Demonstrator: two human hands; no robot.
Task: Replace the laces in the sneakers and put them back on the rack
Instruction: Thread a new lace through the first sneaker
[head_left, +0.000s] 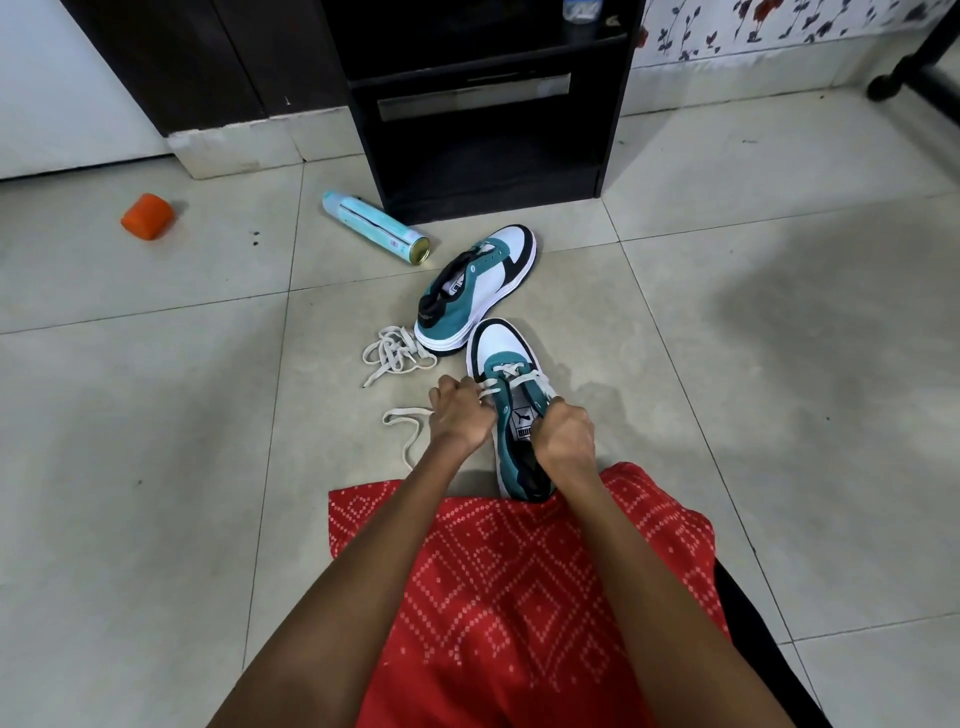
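A teal, white and black sneaker (501, 353) stands on the floor in front of me, heel toward my lap, with a cream lace (506, 371) crossed through its lowest eyelets. My left hand (460, 415) pinches the lace's left end at the shoe's left side; the tail (405, 421) loops across the tiles. My right hand (563, 434) is closed on the right end over the tongue. The second sneaker (478, 283) lies unlaced further out, tilted on its side. A loose cream lace (395, 353) is bunched beside it.
A black rack (488, 171) with open shelves stands at the back centre. A pale teal spray can (374, 226) lies on the tiles left of the rack. An orange cap (148, 215) sits far left. Red patterned cloth (519, 571) covers my lap.
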